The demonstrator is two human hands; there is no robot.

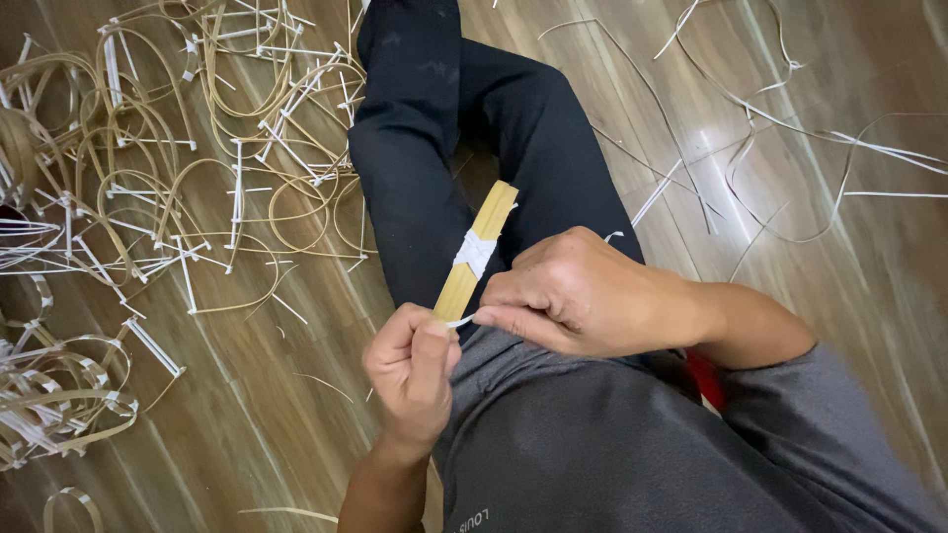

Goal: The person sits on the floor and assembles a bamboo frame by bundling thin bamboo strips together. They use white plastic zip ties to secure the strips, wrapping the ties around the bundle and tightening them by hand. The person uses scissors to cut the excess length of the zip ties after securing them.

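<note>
My left hand (412, 370) grips the near end of a flat bundle of tan bamboo strips (477, 251) that points away from me over my lap. A white binding strip (475, 252) is wrapped around the bundle's middle. My right hand (578, 293) pinches the loose white tail of that strip between thumb and forefinger, right beside my left thumb. Both hands hover above my crossed legs in dark trousers (434, 128).
A heap of looped tan strips tied with white bindings (168, 148) covers the wooden floor at the left. More bound loops (49, 395) lie at the near left. Loose thin strips (790, 128) trail across the floor at the right.
</note>
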